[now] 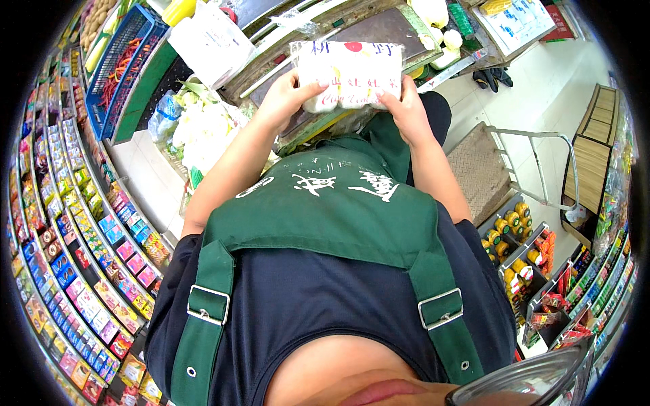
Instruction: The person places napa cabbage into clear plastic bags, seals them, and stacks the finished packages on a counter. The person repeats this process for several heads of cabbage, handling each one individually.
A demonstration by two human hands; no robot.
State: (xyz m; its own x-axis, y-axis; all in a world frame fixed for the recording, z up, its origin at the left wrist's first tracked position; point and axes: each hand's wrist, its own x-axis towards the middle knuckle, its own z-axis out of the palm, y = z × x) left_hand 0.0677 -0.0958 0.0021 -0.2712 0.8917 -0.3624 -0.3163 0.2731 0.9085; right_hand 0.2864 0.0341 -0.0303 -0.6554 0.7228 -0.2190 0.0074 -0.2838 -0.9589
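Observation:
Held up in front of my green apron is a white plastic pack of baby cabbage [362,71] with red and dark print, with several pale rounded shapes inside. My left hand [290,97] grips its left end, thumb on top. My right hand [408,111] holds the lower right corner, its thumb also on the front. The other fingers of both hands are mostly hidden behind the pack. Beyond it lies a dark flat board [379,34] on the worktable. To the left of my left forearm is a heap of pale leafy trimmings [206,132].
A blue crate [125,64] of red chillies stands at the far left, near a white bag [208,44]. Snack shelves [84,250] curve along the left. On the right are a flat trolley [477,172] with a metal handle, black gloves [492,79] and jars [511,227].

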